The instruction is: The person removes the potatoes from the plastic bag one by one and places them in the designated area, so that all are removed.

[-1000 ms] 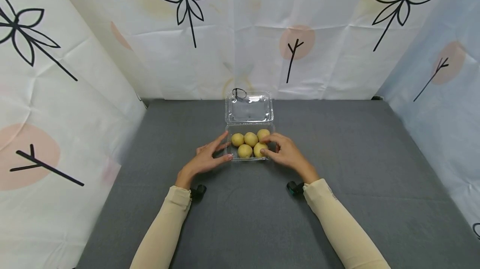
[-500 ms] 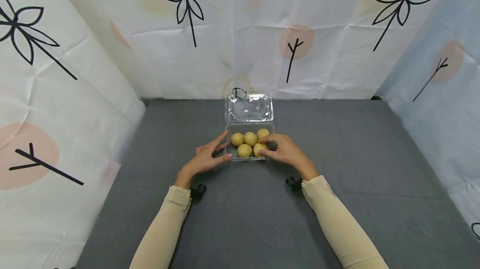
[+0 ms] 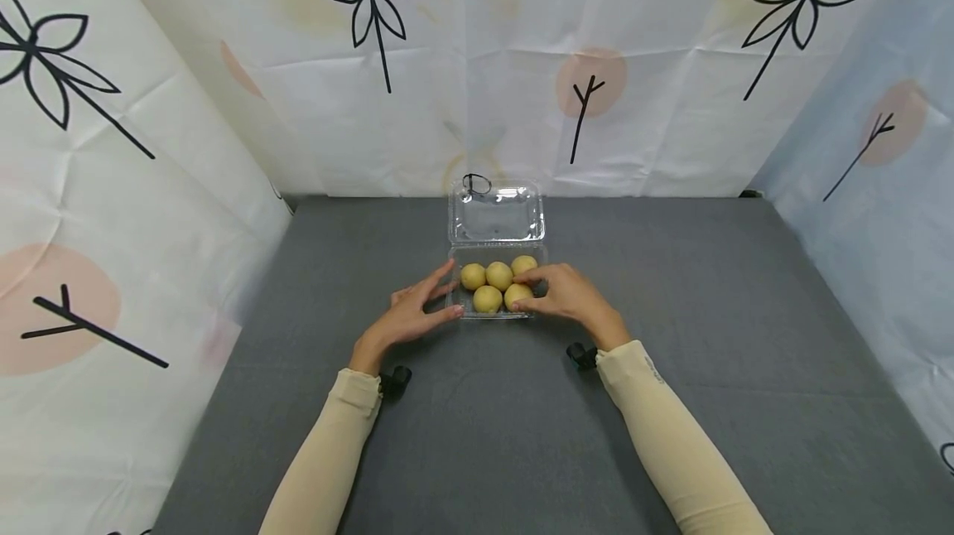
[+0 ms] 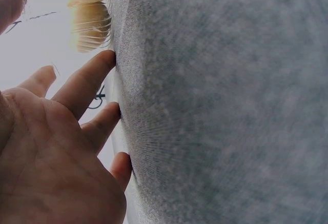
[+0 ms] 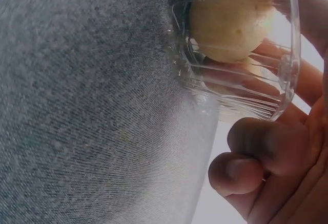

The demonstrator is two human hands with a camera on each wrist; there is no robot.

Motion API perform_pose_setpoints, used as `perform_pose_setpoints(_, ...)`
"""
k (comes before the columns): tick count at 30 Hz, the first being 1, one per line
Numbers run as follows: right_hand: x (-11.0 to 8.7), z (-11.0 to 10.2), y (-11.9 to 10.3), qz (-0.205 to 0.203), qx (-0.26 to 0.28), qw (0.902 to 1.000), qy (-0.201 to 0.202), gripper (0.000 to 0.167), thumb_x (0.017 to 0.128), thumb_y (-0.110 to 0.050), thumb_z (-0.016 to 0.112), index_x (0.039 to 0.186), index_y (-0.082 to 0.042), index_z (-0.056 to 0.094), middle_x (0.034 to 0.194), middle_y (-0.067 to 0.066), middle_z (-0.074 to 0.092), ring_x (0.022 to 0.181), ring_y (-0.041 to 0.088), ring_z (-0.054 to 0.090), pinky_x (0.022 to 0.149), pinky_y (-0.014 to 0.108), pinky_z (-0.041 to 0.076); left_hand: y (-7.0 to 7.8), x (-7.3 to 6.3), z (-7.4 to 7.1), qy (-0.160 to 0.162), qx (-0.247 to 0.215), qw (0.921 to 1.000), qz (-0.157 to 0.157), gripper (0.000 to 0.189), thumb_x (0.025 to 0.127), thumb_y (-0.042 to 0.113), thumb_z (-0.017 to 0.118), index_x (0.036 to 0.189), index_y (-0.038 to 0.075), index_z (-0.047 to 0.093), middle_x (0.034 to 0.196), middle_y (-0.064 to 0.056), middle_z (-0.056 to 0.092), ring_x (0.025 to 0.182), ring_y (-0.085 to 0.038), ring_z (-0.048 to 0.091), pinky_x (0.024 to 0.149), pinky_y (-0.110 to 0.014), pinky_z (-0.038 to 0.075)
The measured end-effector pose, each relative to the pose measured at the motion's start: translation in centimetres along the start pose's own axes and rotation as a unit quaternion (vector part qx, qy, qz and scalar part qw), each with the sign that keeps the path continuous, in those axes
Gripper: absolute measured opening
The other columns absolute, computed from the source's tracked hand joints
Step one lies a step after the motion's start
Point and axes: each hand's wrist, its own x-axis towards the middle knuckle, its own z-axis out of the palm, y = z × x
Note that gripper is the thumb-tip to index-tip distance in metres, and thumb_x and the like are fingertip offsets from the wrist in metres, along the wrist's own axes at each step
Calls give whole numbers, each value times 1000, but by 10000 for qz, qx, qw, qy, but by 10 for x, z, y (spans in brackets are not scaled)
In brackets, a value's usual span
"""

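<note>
A clear plastic clamshell box (image 3: 468, 315) lies opened on the table, its lid (image 3: 495, 220) tipped back toward the wall. Several round, pale yellow fruits (image 3: 488, 299) sit in it in two rows. My right hand (image 3: 570, 299) reaches over the right side and pinches the front right fruit (image 3: 517, 296) between thumb and fingers. Through the clear wall the right wrist view shows that fruit (image 5: 230, 21) close up, with the fingers behind it and two other fingers curled outside. At the box's left side my left hand (image 3: 408, 313) spreads its fingers, thumb near the front corner.
Dark grey cloth covers the table (image 3: 477, 436), which stretches well out on both sides. White patterned curtains (image 3: 656, 104) hang behind and at the sides. A small black wrist camera (image 3: 395, 382) sits by each cuff.
My right wrist and forearm have shifted slightly inward and up, while the fingers stay at the front right fruit. The left hand and the box hold their places.
</note>
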Motion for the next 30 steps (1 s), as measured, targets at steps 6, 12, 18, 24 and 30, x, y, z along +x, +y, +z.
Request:
perform_pose_setpoints(6, 0, 1, 0, -41, -39, 10000, 39, 53, 84, -45, 83, 127, -16, 74, 130, 7, 72, 119, 29, 68, 99, 49, 52, -1, 1, 0, 12, 20, 10000, -14, 84, 100, 44, 63, 165, 34, 11, 157, 1, 49, 159, -29, 19, 114, -65, 10)
perform_pose_setpoints(12, -1, 5, 4, -71, -41, 9997, 240, 51, 82, -45, 84, 124, -17, 76, 128, 7, 73, 102, 23, 71, 86, 43, 53, -2, 1, 1, -6, 3, 10000, -21, 84, 100, 44, 63, 165, 35, 10, 157, 0, 48, 159, -28, 19, 115, -65, 9)
perform_pose_setpoints(18, -1, 6, 6, -142, 40, 9992, 365, 51, 81, -45, 85, 122, -16, 77, 124, 7, 75, 97, 21, 71, 82, 41, 52, -2, 2, 1, 10, 16, 10000, -21, 84, 100, 44, 63, 165, 34, 11, 157, 0, 49, 159, -27, 20, 114, -65, 10)
perform_pose_setpoints(24, -1, 6, 11, -279, 273, 9984, 416, 50, 81, -42, 86, 120, -13, 77, 121, 7, 76, 111, 28, 71, 96, 49, 54, -1, 1, 1, 12, 22, 10000, -13, 84, 100, 44, 63, 165, 35, 11, 157, 2, 48, 159, -27, 19, 113, -64, 10)
perform_pose_setpoints(30, -1, 7, 13, -255, 507, 9972, 486, 49, 79, -40, 89, 118, -12, 78, 118, 6, 77, 113, 27, 71, 97, 48, 54, -2, 1, 0, -14, 53, 10000, -51, 84, 100, 49, 63, 164, 38, 10, 159, 4, 46, 159, -23, 19, 115, -62, 9)
